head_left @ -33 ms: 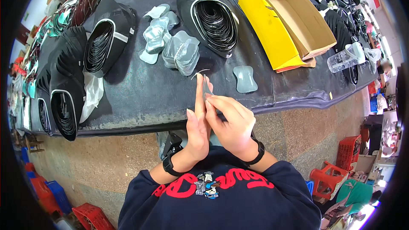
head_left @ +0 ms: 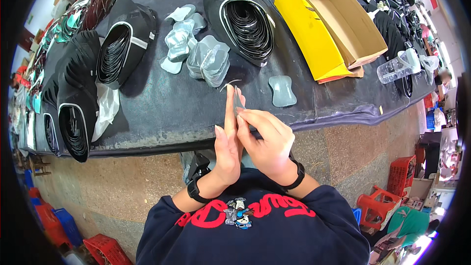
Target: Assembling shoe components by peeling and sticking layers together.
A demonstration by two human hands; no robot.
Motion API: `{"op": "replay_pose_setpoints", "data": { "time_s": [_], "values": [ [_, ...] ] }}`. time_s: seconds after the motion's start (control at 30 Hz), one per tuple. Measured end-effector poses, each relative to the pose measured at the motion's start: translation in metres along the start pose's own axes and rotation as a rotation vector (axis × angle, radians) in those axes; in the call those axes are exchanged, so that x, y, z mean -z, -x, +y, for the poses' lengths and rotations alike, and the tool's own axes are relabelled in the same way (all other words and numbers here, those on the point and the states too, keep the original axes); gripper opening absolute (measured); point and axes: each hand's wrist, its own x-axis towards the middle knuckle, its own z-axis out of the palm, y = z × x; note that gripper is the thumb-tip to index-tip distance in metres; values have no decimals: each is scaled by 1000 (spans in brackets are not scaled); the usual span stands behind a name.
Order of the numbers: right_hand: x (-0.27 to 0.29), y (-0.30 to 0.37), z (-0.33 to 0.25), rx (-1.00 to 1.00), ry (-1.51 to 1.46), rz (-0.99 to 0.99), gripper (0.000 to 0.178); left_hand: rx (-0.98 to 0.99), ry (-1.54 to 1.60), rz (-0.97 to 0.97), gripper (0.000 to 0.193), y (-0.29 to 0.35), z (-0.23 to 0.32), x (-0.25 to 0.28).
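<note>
My left hand is held upright, fingers stretched out flat and its thumb apart, seen edge-on. Against its fingers stands a thin clear plastic pad, also nearly edge-on. My right hand pinches the lower part of that pad between thumb and fingertips. A thin curved strip shows at the left fingertips; whether it is joined to the pad I cannot tell. Just beyond my hands sits a stack of clear hourglass-shaped pads. One single clear pad lies flat on the table to the right.
More loose clear pads lie behind the stack on the dark-covered table. Thick rolls of black layered pieces stand at the back and left. A yellow open cardboard box and a clear bottle are at right.
</note>
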Motion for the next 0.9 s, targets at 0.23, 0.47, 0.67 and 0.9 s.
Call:
{"op": "replay_pose_setpoints", "data": {
  "time_s": [0.23,0.47,0.67,0.9],
  "values": [
    [2,-2,6,-74,-102,-7,16,52,52,-25,81,0,1,-1],
    [3,0,7,-122,-83,13,12,114,36,21,65,0,4,-3],
    [0,4,22,-450,-476,-117,6,117,-63,109,41,-2,-4,8],
    [8,4,35,-784,-928,34,7,228,27,172,44,-6,1,26]
  ]
}}
